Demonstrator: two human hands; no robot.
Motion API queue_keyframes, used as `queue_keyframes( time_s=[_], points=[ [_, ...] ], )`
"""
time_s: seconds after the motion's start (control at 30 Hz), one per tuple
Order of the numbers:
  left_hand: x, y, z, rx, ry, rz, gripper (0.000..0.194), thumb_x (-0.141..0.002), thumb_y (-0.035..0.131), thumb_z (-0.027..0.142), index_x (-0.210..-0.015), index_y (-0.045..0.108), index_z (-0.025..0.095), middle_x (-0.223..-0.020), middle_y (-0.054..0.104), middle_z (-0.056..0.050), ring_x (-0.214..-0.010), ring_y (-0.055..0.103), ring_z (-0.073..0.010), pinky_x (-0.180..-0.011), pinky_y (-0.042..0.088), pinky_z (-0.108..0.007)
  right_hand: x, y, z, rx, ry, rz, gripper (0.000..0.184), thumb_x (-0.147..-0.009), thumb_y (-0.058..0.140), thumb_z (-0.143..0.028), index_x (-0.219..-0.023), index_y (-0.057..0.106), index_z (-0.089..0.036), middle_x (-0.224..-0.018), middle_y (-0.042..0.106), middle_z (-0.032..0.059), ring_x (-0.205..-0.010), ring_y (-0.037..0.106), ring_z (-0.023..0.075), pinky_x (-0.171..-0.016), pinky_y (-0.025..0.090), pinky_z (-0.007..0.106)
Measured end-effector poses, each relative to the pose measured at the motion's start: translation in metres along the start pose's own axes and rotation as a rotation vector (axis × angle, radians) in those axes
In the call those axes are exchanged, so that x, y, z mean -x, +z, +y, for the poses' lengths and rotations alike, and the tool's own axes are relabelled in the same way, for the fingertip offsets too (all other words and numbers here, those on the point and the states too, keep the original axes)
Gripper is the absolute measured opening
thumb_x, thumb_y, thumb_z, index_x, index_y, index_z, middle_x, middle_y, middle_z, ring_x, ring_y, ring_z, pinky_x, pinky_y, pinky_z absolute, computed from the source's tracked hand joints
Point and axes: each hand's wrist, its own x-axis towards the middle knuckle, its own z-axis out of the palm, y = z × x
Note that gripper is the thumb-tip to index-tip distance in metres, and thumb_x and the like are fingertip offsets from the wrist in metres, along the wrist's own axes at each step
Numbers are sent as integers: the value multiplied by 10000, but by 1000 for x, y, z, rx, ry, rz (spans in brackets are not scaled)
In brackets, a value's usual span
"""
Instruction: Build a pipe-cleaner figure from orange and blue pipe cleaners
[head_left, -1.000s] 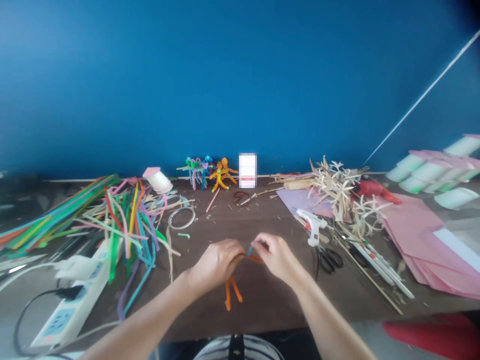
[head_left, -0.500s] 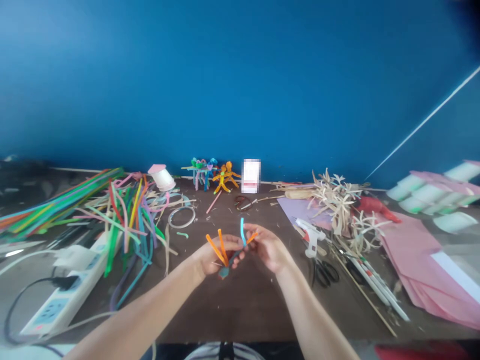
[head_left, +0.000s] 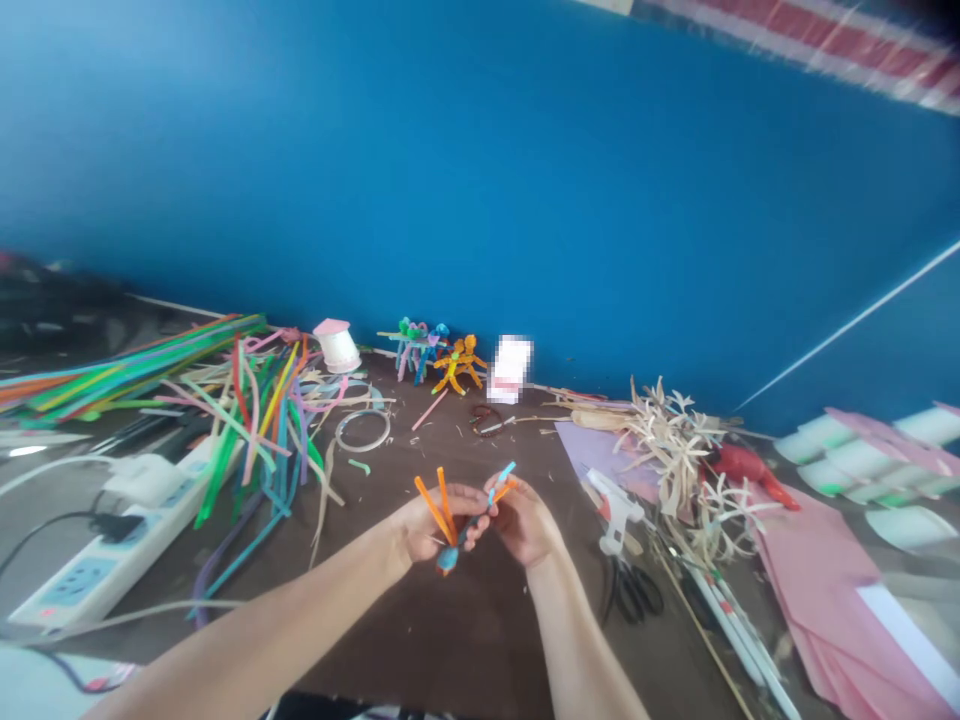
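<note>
We count one orange-and-blue pipe-cleaner figure (head_left: 448,558) with two orange ends (head_left: 430,500) standing up, one glue gun (head_left: 616,508) and one pair of scissors (head_left: 630,592). Our left hand (head_left: 421,522) and right hand (head_left: 529,527) meet above the table (head_left: 465,640), centre-near, forearms converging, fingers pinching the figure between them. Those fingers hide its middle; its twists are hard to make out.

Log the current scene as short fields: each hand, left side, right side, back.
Left hand: holds orange-and-blue fuzzy pipe-cleaner piece
Right hand: at its blue-and-orange end; grip unclear
Left side: multicoloured fuzzy stems; long white power strip
Right side: white plastic glue gun; black-handled scissors; flat pink sheets
Back: small orange pipe-cleaner figures; pink-topped white cylinder
</note>
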Motion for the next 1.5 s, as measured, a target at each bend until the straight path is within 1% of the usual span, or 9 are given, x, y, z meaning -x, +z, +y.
queue_keyframes(
  time_s=[0.2,0.33,0.4,0.57,0.73,0.9,1.2,1.37,1.5],
  points=[
    [-8,3,-8,78,149,203,157,-623,664,224,-683,586,101,-571,576,2,-455,504,-58,-464,425,-184,-5,-4,8,22,-93,110,172,-641,671,-282,-637,527,-188,-574,551,-33,-481,516,114,-494,418,255],
    [-13,7,-11,-21,296,357,191,-624,655,266,-666,570,101,-555,563,5,-468,510,-68,-478,404,-184,-5,-3,11,259,-213,201,142,-699,627,-293,-691,538,-183,-584,566,-26,-511,509,107,-524,407,238],
    [-16,7,-13,-163,380,435,215,-654,623,307,-669,577,97,-540,551,6,-471,502,-75,-471,380,-183,-5,-2,13,454,-290,268,134,-712,608,-295,-710,550,-174,-590,566,-19,-528,500,107,-532,398,229],
    [-17,7,-15,-774,619,598,244,-738,512,314,-690,630,105,-586,593,-19,-543,517,-112,-500,352,-195,-1,-1,11,875,-484,372,137,-739,548,-293,-675,549,-172,-638,568,5,-605,517,136,-589,404,243],
    [-10,11,-14,-1052,729,600,240,-794,449,276,-772,642,135,-702,647,-47,-646,574,-148,-588,390,-215,7,3,8,1059,-566,401,171,-780,487,-301,-663,540,-188,-615,554,6,-564,497,136,-558,390,240],
    [-6,10,-9,-1259,825,624,219,-810,425,232,-812,631,157,-770,646,-58,-710,582,-158,-650,404,-230,6,5,13,1053,-504,336,105,-778,470,-255,-748,540,-183,-627,562,3,-552,510,134,-528,392,228],
    [0,6,-1,-1834,766,641,167,-793,426,135,-761,588,164,-730,602,-44,-712,568,-168,-602,407,-237,14,3,7,1408,-551,309,179,-775,418,-139,-827,584,-180,-789,612,68,-737,562,189,-665,401,274],
    [3,6,6,-2058,674,531,169,-757,440,63,-690,570,145,-700,584,-54,-700,558,-182,-562,391,-244,16,4,1,1520,-541,274,153,-793,430,-171,-771,581,-187,-712,579,47,-648,537,171,-595,378,259],
    [5,1,17,-2132,699,308,183,-760,447,66,-658,577,143,-669,570,-56,-690,549,-168,-567,390,-236,12,1,-2,1326,-560,268,119,-766,493,-224,-680,566,-186,-703,544,28,-658,509,151,-597,375,242]
  ],
)
